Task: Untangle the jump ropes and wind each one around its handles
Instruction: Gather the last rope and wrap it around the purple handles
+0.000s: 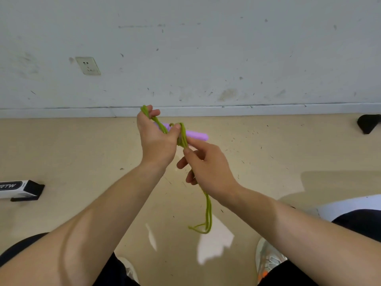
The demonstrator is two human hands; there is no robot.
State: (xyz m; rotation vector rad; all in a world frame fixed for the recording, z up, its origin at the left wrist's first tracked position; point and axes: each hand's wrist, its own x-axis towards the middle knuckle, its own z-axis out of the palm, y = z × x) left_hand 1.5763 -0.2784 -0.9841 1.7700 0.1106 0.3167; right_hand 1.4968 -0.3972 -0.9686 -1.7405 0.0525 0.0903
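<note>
Left hand (156,141) grips the purple handle (195,134) out in front, thumb pressing turns of green rope (208,211) against it — more strands run up through its curled fingers. Right hand (208,168), just below, pinches the hanging strands — their loops dangle above the floor (82,151).

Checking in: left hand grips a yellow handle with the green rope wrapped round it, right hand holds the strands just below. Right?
Not quite: the handle is purple, not yellow. The head view shows the left hand gripping it with the green rope wrapped round it, and the right hand holding the strands just below.
</note>
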